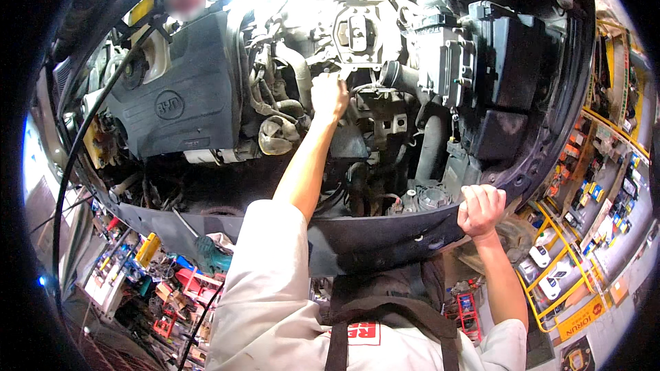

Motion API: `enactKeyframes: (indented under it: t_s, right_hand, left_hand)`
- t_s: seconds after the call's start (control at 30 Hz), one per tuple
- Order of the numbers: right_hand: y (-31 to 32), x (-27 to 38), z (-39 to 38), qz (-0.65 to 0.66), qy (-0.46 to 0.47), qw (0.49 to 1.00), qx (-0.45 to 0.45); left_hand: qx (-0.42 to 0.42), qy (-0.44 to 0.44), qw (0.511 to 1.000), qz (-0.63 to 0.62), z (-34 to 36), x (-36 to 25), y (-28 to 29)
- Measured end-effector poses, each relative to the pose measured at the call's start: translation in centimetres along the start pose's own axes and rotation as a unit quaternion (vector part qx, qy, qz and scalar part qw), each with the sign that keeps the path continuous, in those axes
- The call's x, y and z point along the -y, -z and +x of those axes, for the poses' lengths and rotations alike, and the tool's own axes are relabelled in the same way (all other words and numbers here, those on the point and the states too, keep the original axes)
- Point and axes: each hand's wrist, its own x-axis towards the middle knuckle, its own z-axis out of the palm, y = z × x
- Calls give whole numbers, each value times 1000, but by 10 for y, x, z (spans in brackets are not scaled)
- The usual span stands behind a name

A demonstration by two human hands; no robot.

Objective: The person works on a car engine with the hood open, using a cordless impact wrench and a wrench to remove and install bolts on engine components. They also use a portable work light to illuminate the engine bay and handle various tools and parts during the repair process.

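My left hand [330,95] reaches deep into a car's engine bay, its fingers closed. What they grip, by a metal bracket below the bright housing [357,33], is too small to make out. Beside that hand, a grey pipe [297,72] and bundled wiring run down on the left. A black engine cover [180,93] lies farther left. Over on the right, my right hand [481,211] is curled over the edge of the car's black front panel [371,240]. Near it stand a grey control unit [448,69] and a large black box [509,58].
A black cable [86,141] hangs down the left side. A teal tool [212,254] leans at the front panel. Cluttered tools and red racks lie below left. A yellow metal frame [550,268] and parts shelves [598,192] stand on the right. Strong light glares at the back.
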Motion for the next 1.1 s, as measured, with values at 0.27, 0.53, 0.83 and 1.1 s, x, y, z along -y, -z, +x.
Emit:
enactKeyframes:
  t_s: [0.27, 0.53, 0.83, 1.1]
  right_hand:
    - [2, -4, -1, -16, 0, 1000, 22]
    - [2, -3, 2, -18, 6, 999, 31]
    - [1, -3, -2, -27, -4, 998, 52]
    - [0, -4, -5, -26, 0, 998, 65]
  left_hand:
    - [242, 170, 955, -2, -20, -12, 0]
    - [215, 175, 959, 55, -27, -14, -14]
    - [318, 123, 939, 44, 40, -7, 15]
    - [-132, 15, 901, -413, 159, 24, -50]
